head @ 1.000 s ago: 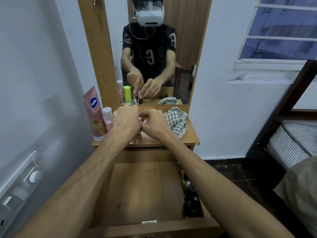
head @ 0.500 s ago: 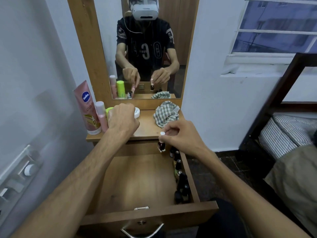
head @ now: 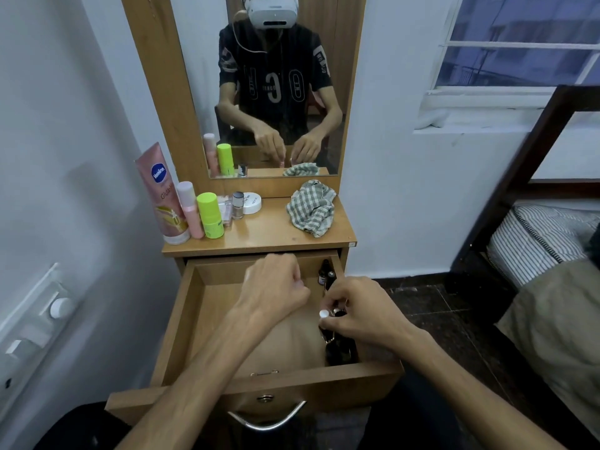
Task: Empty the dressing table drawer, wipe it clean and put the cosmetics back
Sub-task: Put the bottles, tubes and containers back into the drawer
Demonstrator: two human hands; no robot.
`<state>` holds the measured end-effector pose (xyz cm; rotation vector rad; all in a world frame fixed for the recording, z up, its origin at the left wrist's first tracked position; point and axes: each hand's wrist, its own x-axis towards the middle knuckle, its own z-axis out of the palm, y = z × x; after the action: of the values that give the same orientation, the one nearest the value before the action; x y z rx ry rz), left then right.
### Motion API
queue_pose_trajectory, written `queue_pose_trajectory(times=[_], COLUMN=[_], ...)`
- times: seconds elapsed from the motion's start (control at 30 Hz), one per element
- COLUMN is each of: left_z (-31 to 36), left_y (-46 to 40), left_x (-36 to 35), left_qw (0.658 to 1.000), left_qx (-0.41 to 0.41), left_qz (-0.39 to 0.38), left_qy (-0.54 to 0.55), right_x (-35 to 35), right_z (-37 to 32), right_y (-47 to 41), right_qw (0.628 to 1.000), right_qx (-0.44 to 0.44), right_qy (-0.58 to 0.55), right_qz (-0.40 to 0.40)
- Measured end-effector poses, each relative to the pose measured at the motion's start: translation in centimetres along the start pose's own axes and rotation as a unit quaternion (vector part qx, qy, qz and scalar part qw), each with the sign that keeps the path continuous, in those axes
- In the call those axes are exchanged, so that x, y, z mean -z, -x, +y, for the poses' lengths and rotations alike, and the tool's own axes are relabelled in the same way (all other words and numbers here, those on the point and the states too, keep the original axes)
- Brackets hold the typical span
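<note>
Bottle between right fingers (white-capped)

Both forearms reach forward from 6 o'clock and come close together. The left hand is at 12 o'clock, fingers curled to a loose fist, knuckles up. The right hand is at 3 o'clock from it, thumb and fingers pinching together, wrist bent inward.

We see white walls all round. Window w/ white frame at 2 o'clock, bluish light outside. Dark wood bed frame at 3 o'clock, striped mattress on it. Dark tile floor btwn. White switch panel at 9 o'clock.
</note>
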<state>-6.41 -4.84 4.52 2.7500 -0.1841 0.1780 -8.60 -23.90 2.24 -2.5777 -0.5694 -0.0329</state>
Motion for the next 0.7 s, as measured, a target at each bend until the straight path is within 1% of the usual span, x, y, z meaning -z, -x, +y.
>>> queue_pose_trajectory(times=[0.23, 0.47, 0.7], left_z=[0.4, 0.2, -0.3], left_y=[1.3, 0.7, 0.7], left_x=[-3.6, -4.4, -4.6], left_qw=[0.992, 0.974, 0.956], left_qx=[0.004, 0.003, 0.004], left_qz=[-0.071, -0.110, -0.129], left_qy=[0.105, 0.199, 0.264], right_x=[-1.2, -1.2, -0.5], right_z=[1.0, 1.2, 1.5], right_y=[0.6, 0.7, 1.1], right_qw=[0.999, 0.999, 0.997], right_qx=[0.021, 0.037, 0.051], right_qy=[0.039, 0.036, 0.026], right_qz=[-0.019, -0.017, -0.044])
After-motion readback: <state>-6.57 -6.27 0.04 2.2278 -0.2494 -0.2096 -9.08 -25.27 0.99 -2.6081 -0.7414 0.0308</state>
